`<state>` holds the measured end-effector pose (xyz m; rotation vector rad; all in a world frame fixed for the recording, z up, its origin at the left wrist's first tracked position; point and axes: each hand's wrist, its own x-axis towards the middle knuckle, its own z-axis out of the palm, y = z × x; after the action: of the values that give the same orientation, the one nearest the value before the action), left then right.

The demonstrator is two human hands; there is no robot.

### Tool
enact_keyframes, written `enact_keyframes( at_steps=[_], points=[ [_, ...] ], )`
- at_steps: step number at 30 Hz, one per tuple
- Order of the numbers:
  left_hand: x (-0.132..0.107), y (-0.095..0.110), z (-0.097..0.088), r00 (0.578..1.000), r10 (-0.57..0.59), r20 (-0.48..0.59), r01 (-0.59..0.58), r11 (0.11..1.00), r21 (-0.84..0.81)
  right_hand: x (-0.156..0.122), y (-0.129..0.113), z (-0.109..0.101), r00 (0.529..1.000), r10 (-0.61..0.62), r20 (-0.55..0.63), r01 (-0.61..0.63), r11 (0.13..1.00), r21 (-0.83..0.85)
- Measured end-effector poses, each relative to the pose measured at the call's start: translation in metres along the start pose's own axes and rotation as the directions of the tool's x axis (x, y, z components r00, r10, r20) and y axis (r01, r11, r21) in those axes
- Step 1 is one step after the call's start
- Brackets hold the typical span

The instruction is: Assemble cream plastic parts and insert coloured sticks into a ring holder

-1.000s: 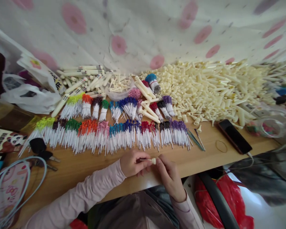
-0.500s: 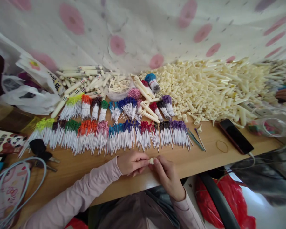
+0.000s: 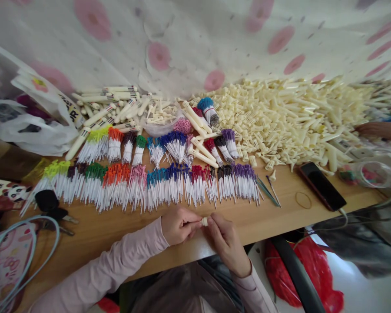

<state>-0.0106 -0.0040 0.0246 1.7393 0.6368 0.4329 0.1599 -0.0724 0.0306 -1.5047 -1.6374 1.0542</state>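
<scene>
My left hand (image 3: 180,226) and my right hand (image 3: 227,241) meet at the front edge of the table. Between their fingertips is a small cream plastic pen part (image 3: 204,221), pinched from both sides; my fingers cover much of it. Just beyond my hands lies a long row of pen refills with white stems and coloured tops, among them orange (image 3: 117,174), blue (image 3: 156,177) and purple (image 3: 244,171) ones. To the right of the row are a loose dark-tipped refill (image 3: 273,190), a small cream piece (image 3: 273,175) and tweezers (image 3: 267,191).
Loose cream pen parts (image 3: 299,117) are heaped at the back right, where another person's hand (image 3: 381,130) reaches in. Assembled pens (image 3: 99,116) lie back left. A phone (image 3: 322,186), a rubber band (image 3: 303,200), keys (image 3: 54,208) and a white bag (image 3: 35,134) are around.
The other person's hand has come further left over the heap. My hands keep hold of the cream part, with only a slight shift. The view has moved a little.
</scene>
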Motion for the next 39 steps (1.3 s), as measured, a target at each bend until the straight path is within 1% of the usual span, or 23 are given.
enact_keyframes(
  at_steps=[3, 8, 13, 15, 17, 18, 20, 21, 22, 23, 24, 25, 27, 28, 29, 30, 31, 32, 33, 35, 36, 37, 39],
  points=[
    [0.000, 0.000, 0.001, 0.998, 0.046, -0.042, -0.044, 0.998, 0.047, 0.002, 0.000, 0.000, 1.000, 0.021, 0.007, -0.021, 1.000, 0.010],
    [-0.001, -0.001, 0.006, 0.992, 0.074, -0.098, -0.058, 0.987, 0.153, 0.003, 0.001, 0.000, 0.999, 0.052, 0.011, -0.052, 0.998, 0.030],
    [-0.002, -0.008, 0.014, 0.972, 0.149, -0.180, -0.098, 0.960, 0.263, 0.003, 0.002, -0.002, 0.994, 0.106, 0.027, -0.108, 0.993, 0.052],
    [-0.002, -0.009, 0.015, 0.965, 0.165, -0.206, -0.094, 0.944, 0.318, 0.004, 0.002, -0.003, 0.991, 0.129, 0.044, -0.132, 0.988, 0.076],
    [-0.001, -0.008, 0.016, 0.965, 0.143, -0.217, -0.066, 0.942, 0.329, 0.006, 0.004, -0.005, 0.987, 0.146, 0.063, -0.153, 0.979, 0.137],
    [-0.001, -0.006, 0.017, 0.971, 0.107, -0.215, -0.039, 0.954, 0.296, 0.007, 0.005, -0.006, 0.984, 0.156, 0.080, -0.169, 0.967, 0.192],
    [0.001, -0.003, 0.018, 0.982, -0.035, -0.185, 0.058, 0.991, 0.122, 0.011, 0.009, -0.009, 0.972, 0.197, 0.131, -0.232, 0.901, 0.366],
    [0.001, -0.001, 0.018, 0.979, -0.126, -0.160, 0.127, 0.992, -0.005, 0.013, 0.012, -0.011, 0.960, 0.226, 0.162, -0.277, 0.834, 0.477],
    [0.002, 0.001, 0.017, 0.967, -0.213, -0.138, 0.194, 0.971, -0.137, 0.016, 0.016, -0.013, 0.948, 0.255, 0.193, -0.319, 0.738, 0.595],
    [0.002, 0.002, 0.014, 0.952, -0.269, -0.142, 0.232, 0.944, -0.236, 0.019, 0.020, -0.015, 0.936, 0.274, 0.220, -0.347, 0.617, 0.706],
    [0.002, 0.004, 0.007, 0.938, -0.298, -0.178, 0.240, 0.927, -0.287, 0.022, 0.025, -0.017, 0.926, 0.280, 0.253, -0.363, 0.482, 0.798],
    [0.002, 0.007, -0.002, 0.922, -0.304, -0.238, 0.231, 0.928, -0.292, 0.025, 0.029, -0.019, 0.920, 0.265, 0.290, -0.371, 0.343, 0.863],
    [0.003, 0.017, -0.033, 0.873, -0.268, -0.407, 0.204, 0.959, -0.194, 0.030, 0.035, -0.023, 0.914, 0.200, 0.353, -0.379, 0.111, 0.919],
    [0.006, 0.024, -0.053, 0.837, -0.239, -0.493, 0.210, 0.971, -0.113, 0.032, 0.036, -0.025, 0.914, 0.166, 0.371, -0.381, 0.033, 0.924],
    [0.009, 0.032, -0.076, 0.786, -0.199, -0.586, 0.225, 0.974, -0.029, 0.033, 0.036, -0.027, 0.912, 0.144, 0.383, -0.385, -0.017, 0.923],
    [0.015, 0.040, -0.100, 0.738, -0.147, -0.659, 0.258, 0.963, 0.073, 0.033, 0.035, -0.029, 0.911, 0.138, 0.388, -0.386, -0.045, 0.921],
    [0.022, 0.047, -0.125, 0.704, -0.083, -0.706, 0.302, 0.934, 0.192, 0.034, 0.033, -0.030, 0.909, 0.143, 0.391, -0.387, -0.055, 0.921],
    [0.030, 0.054, -0.149, 0.651, -0.001, -0.759, 0.357, 0.883, 0.305, 0.033, 0.030, -0.031, 0.905, 0.157, 0.394, -0.390, -0.057, 0.919],
    [0.038, 0.059, -0.172, 0.612, 0.040, -0.790, 0.387, 0.856, 0.342, 0.033, 0.028, -0.032, 0.903, 0.174, 0.393, -0.389, -0.059, 0.919],
    [0.057, 0.066, -0.206, 0.559, 0.103, -0.823, 0.434, 0.809, 0.396, 0.033, 0.024, -0.032, 0.902, 0.206, 0.379, -0.371, -0.077, 0.925],
    [0.065, 0.067, -0.217, 0.544, 0.139, -0.827, 0.455, 0.779, 0.431, 0.033, 0.023, -0.033, 0.904, 0.218, 0.367, -0.356, -0.089, 0.930],
    [0.073, 0.068, -0.224, 0.530, 0.179, -0.829, 0.470, 0.751, 0.463, 0.033, 0.023, -0.033, 0.906, 0.227, 0.357, -0.344, -0.099, 0.934],
    [0.084, 0.068, -0.225, 0.521, 0.251, -0.816, 0.482, 0.702, 0.524, 0.034, 0.025, -0.033, 0.903, 0.248, 0.350, -0.335, -0.101, 0.937]
  ],
)
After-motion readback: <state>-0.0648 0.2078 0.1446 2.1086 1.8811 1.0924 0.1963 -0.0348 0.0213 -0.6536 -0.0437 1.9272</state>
